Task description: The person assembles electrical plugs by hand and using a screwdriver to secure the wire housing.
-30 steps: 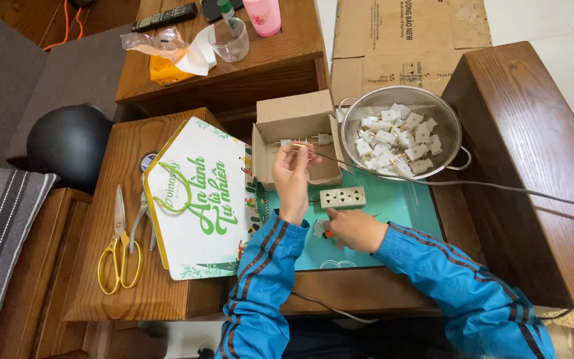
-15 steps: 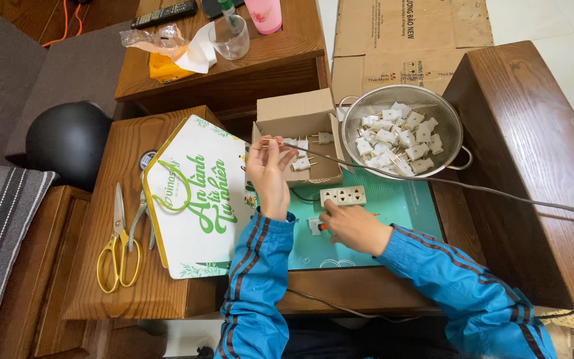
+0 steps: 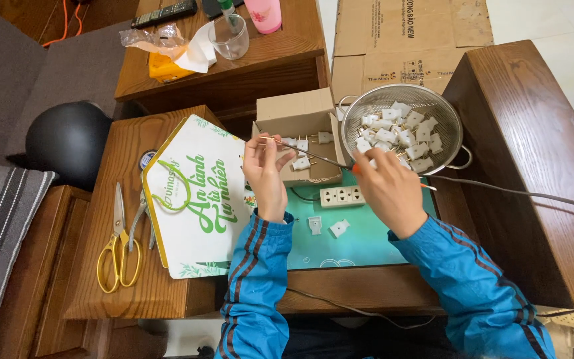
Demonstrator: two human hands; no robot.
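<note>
My left hand [image 3: 267, 174] is raised over an open cardboard box [image 3: 298, 117] that holds a few white plugs. Its fingertips pinch a small part with brass pins [image 3: 265, 139]. My right hand [image 3: 388, 191] grips a thin metal-shafted tool [image 3: 320, 157] by its orange handle, and the shaft's tip reaches my left fingertips. A grey cable [image 3: 519, 193] runs in from the right toward this hand. Under both hands lies a teal mat [image 3: 367, 242] with a white power strip [image 3: 341, 196] and two loose white plug pieces [image 3: 314, 225].
A metal colander [image 3: 452, 126] full of white plugs stands right of the box. Left of the mat are a white-and-green printed board [image 3: 197, 199], pliers [image 3: 142, 216] and yellow-handled scissors [image 3: 119, 247]. A black helmet [image 3: 68, 139], a glass [image 3: 228, 36] and flattened cardboard [image 3: 406, 33] lie farther off.
My right hand has lifted off the mat beside the power strip and now holds the tool up near the colander. My left hand stayed over the box, shifting slightly.
</note>
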